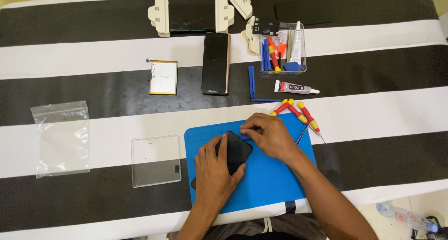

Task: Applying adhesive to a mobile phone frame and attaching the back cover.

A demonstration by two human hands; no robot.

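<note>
A black phone [235, 151] lies tilted on a blue work mat [270, 179]. My left hand [213, 167] lies flat over the phone's lower left part and presses it down. My right hand [268, 135] sits at the phone's upper right corner, fingers curled around a small blue pick [244, 137] at the phone's edge. The lower end of the phone is hidden under my left hand.
Three red-and-yellow screwdrivers [301, 114] and tweezers lie at the mat's top right. A clear plastic lid [156, 160], a plastic bag [62, 137], a battery [164, 77], another dark phone [215, 62], a glue tube [296, 87], a blue pry tool [252, 83] and a tool tray [283, 51] lie around.
</note>
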